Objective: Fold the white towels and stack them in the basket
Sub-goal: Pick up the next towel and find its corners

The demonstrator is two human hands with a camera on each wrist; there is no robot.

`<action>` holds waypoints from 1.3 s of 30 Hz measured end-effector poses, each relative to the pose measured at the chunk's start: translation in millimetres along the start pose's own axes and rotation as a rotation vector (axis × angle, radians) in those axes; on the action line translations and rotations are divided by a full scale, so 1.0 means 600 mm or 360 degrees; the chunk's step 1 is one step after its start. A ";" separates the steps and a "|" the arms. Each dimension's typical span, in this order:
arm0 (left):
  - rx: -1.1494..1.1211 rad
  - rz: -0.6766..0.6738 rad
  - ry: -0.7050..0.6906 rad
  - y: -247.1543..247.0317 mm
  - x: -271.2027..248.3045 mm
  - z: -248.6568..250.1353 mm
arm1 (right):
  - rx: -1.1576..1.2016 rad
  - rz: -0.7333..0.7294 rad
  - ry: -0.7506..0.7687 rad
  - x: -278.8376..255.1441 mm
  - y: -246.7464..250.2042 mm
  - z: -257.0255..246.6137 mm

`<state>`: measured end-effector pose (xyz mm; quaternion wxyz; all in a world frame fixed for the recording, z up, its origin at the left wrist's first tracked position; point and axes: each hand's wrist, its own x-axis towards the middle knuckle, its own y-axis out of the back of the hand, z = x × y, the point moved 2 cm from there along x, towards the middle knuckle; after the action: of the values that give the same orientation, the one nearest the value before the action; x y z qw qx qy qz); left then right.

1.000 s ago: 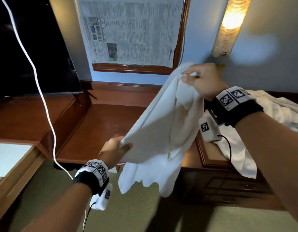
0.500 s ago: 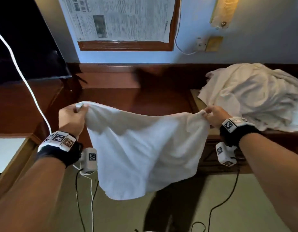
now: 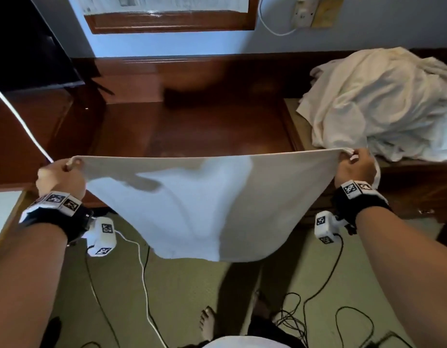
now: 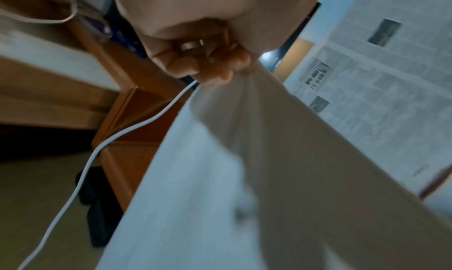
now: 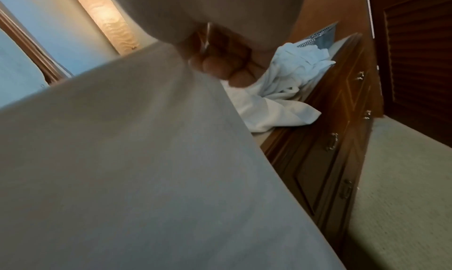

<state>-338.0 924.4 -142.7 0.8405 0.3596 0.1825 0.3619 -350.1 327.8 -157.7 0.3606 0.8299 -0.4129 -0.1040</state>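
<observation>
A white towel [image 3: 207, 202] hangs spread wide in the air before the wooden desk. My left hand [image 3: 60, 175] pinches its top left corner and my right hand [image 3: 355, 167] pinches its top right corner, so the top edge is pulled taut. The left wrist view shows my curled left hand [image 4: 208, 65] gripping the towel [image 4: 244, 177]. The right wrist view shows my right hand [image 5: 225, 65] holding the towel [image 5: 122, 158]. A heap of crumpled white towels [image 3: 383, 104] lies on the raised cabinet top at right. A grey basket's rim [image 5: 318, 37] peeks behind that heap [image 5: 286, 92].
A dark wooden desk [image 3: 192, 131] stretches beyond the towel, with a black TV screen [image 3: 24, 41] at left. A white cable [image 3: 19, 119] crosses the left side. Black cables [image 3: 305, 310] trail on the green carpet near a bare foot [image 3: 207, 322]. Drawers [image 5: 330, 158] front the cabinet.
The towel went from bunched and held high to spread out flat. Both hands moved apart and lower, stretching the top edge tight.
</observation>
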 end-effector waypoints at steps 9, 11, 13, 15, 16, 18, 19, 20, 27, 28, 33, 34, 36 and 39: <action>-0.0826 0.0150 0.0424 -0.093 0.056 -0.111 | 0.0394 -0.0159 -0.0571 0.046 -0.131 0.088; -0.1008 0.0147 0.0450 -0.121 0.103 -0.117 | 0.0565 -0.0085 -0.0617 0.050 -0.133 0.055; -0.1186 0.0165 0.0420 -0.097 0.079 -0.039 | 0.0736 0.0023 -0.0576 0.052 -0.123 -0.003; -0.1358 0.0217 0.0347 -0.073 0.058 0.043 | 0.0904 0.0107 -0.0553 0.081 -0.134 -0.038; -0.1447 0.0230 0.0334 -0.074 0.059 0.074 | 0.0981 0.0135 -0.0558 0.090 -0.135 -0.066; -0.1637 0.0220 0.0343 -0.091 0.095 0.118 | 0.1137 0.0156 -0.0573 0.099 -0.136 -0.136; -0.1709 0.0233 0.0357 -0.100 0.115 0.140 | 0.1224 0.0140 -0.0571 0.105 -0.142 -0.171; -0.1746 0.0251 0.0344 -0.107 0.133 0.163 | 0.1301 0.0114 -0.0565 0.118 -0.154 -0.200; -0.1784 0.0256 0.0293 -0.209 0.321 0.272 | 0.1453 0.0034 -0.0485 0.260 -0.310 -0.325; -0.1720 0.0201 0.0297 -0.231 0.353 0.280 | 0.1420 0.0023 -0.0476 0.282 -0.337 -0.337; -0.1637 -0.0130 0.0319 -0.333 0.429 0.322 | 0.1196 -0.0113 -0.0437 0.372 -0.474 -0.342; -0.1560 -0.0263 0.0295 -0.357 0.432 0.322 | 0.1064 -0.0157 -0.0413 0.377 -0.501 -0.331; -0.1341 -0.0614 0.0315 -0.409 0.425 0.302 | 0.0795 -0.0387 -0.0311 0.353 -0.548 -0.294; -0.0424 -0.0894 0.0034 -0.487 0.385 0.204 | 0.0083 -0.0963 0.0038 0.264 -0.593 -0.190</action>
<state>25.7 897.2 -286.2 0.9454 0.1781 0.2345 0.1398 21.9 407.9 -299.5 0.2968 0.9253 -0.1452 -0.1863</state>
